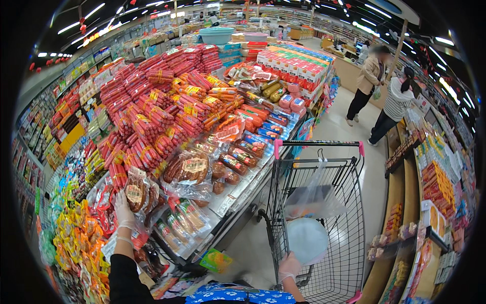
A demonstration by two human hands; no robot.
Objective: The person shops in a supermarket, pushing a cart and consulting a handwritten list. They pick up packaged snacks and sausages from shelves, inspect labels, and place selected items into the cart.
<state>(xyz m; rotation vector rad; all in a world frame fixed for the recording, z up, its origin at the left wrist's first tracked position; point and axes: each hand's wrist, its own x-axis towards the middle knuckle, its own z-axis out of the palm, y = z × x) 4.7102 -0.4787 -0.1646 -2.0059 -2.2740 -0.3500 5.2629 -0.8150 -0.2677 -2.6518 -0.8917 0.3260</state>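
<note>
My left hand (124, 212), in a clear thin glove, grips the left edge of a clear pack of brown sausages (137, 194) at the near end of the display. Its fingertips are partly hidden by the pack. My right hand (289, 267), also gloved, pinches the lower edge of a round, whitish disc (307, 240) like a lid or plate. The disc is over the black wire shopping cart (346, 230). Beside the held pack lie red packs (104, 206) and a bigger pack of brown ring sausages (187, 167).
Red sausage bundles (147, 114) are heaped across the display. Its front edge (223, 220) runs between me and the cart. A clear bag (311, 197) hangs inside the cart. Two people (397, 106) stand in the aisle, at far right. Shelves (400, 202) line the right side.
</note>
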